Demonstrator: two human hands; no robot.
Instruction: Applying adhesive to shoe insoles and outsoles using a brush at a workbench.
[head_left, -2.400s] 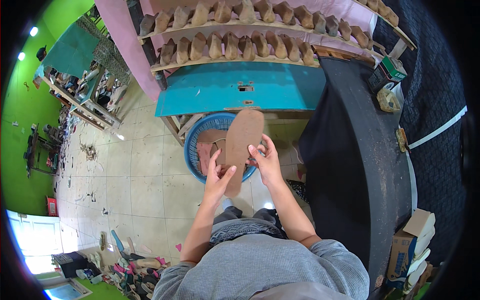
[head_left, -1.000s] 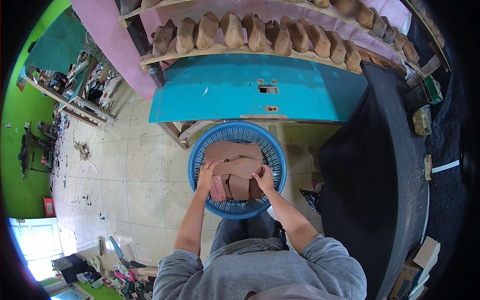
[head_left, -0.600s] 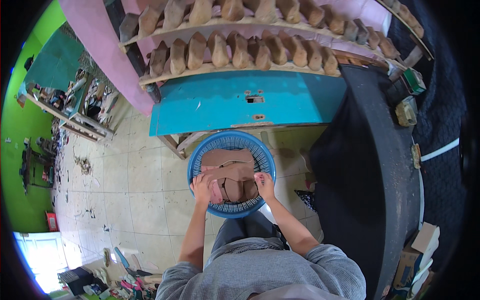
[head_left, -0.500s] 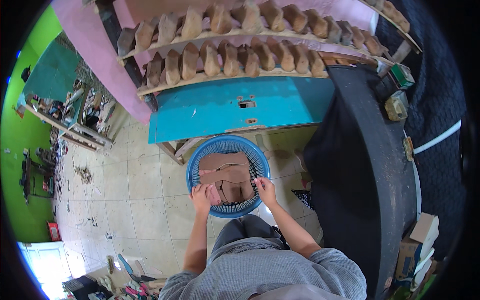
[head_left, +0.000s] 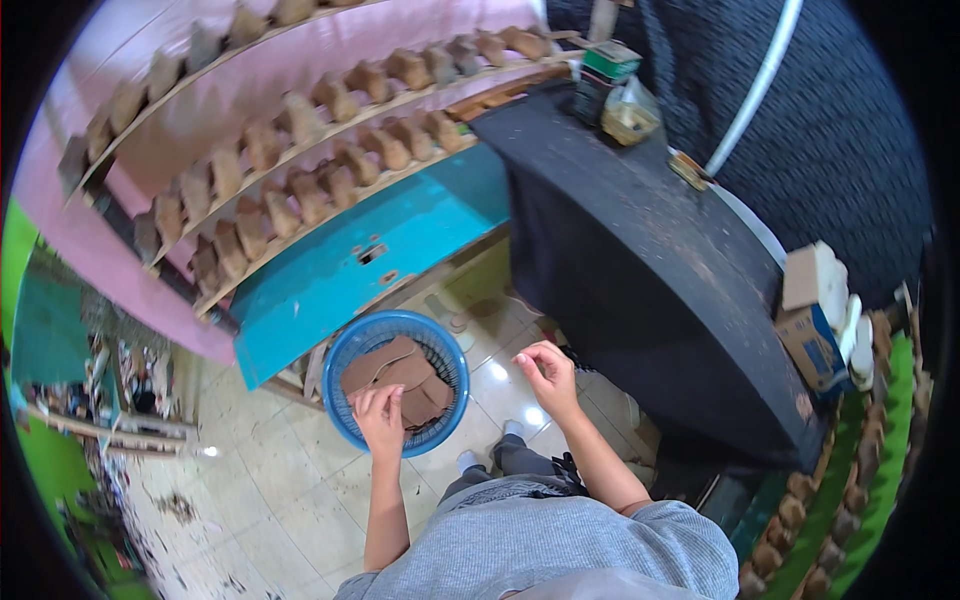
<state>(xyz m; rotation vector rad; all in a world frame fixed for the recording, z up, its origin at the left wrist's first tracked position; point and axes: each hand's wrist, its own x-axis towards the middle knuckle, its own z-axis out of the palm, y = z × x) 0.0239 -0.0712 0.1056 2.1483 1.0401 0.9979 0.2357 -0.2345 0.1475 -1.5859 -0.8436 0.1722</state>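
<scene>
Both hands are hanging well apart: the left hand [head_left: 380,418] is reaching over the near side of the blue plastic basket [head_left: 329,385], its fingers bunching downward, while the right hand [head_left: 552,378] is hovering beyond the basket's right side, curling loosely with nothing showing in it. Whether the left fingertips are touching or pinching anything, or the right thumb is meeting its forefinger, I cannot tell. Brown sole-shaped pieces [head_left: 378,362] are lying inside the basket, under and just beyond the left hand. For good handling, I judge, the left fingers should be clearing the pieces' edges without dragging them, and both hands should be supporting any lifted piece along its length so it stays flat. The uppermost piece seems to be slanting, its long axis running from left of the left hand's fingertips to beyond them, rightward; which end is toe is staying unclear.
</scene>
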